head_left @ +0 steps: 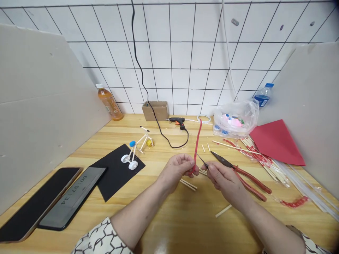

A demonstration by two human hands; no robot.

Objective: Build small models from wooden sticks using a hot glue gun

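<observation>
My left hand (176, 173) pinches the lower end of a narrow red paper strip (197, 144), which stands up above my fingers. My right hand (222, 180) grips red-handled pliers (254, 183), whose dark jaws (221, 159) open near the strip. A thin metal tip (202, 160) touches or nearly touches the strip, but my fingers hide where it starts. A few short wooden sticks (188, 184) lie on the table under my hands.
On the wooden table stand a stick-built wheeled model (137, 148) on black card (116, 169), a glue gun (177, 121) and a cardboard box (155, 110). Also there are two bottles, a plastic bag (235, 120), red card (278, 143), bundled sticks (262, 158) and two phones (71, 197).
</observation>
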